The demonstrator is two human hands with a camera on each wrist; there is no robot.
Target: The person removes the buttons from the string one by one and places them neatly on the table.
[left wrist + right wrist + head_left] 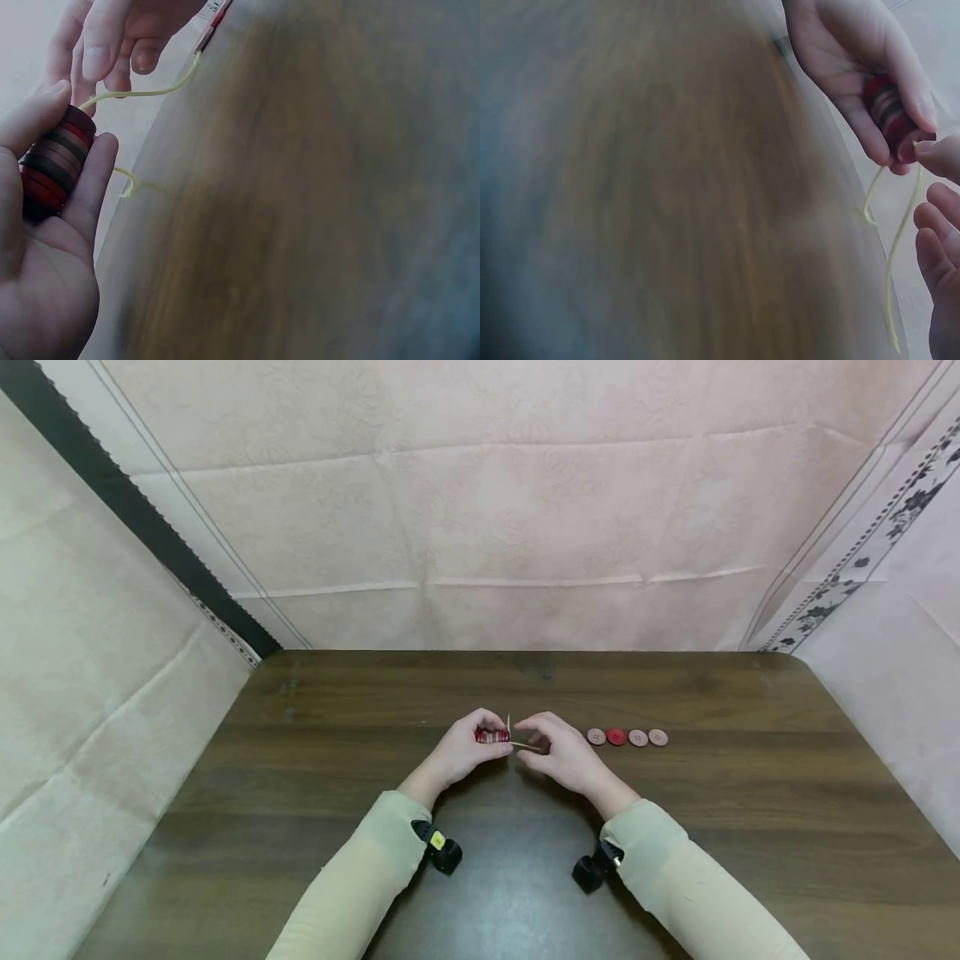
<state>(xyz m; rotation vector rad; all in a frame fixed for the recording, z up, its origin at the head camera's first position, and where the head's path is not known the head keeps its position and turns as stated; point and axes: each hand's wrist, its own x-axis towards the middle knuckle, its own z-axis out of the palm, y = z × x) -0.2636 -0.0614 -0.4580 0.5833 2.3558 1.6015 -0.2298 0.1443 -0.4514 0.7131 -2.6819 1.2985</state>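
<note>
My left hand grips a short stack of red, pink and dark buttons between thumb and fingers. A yellow string comes out of the stack's end and droops in a loose curve. Another piece of string shows below the left fingers in both wrist views. My right hand is just right of the stack, thumb and fingers spread apart. In the right wrist view its thumb is right at the stack's end, where the string comes out, and the other fingers stand away from it.
Right of my right hand, a row of several loose buttons lies on the brown wooden table, pale pink ones with one red button among them. Pale patterned cloth hangs behind the table's far edge and at both sides.
</note>
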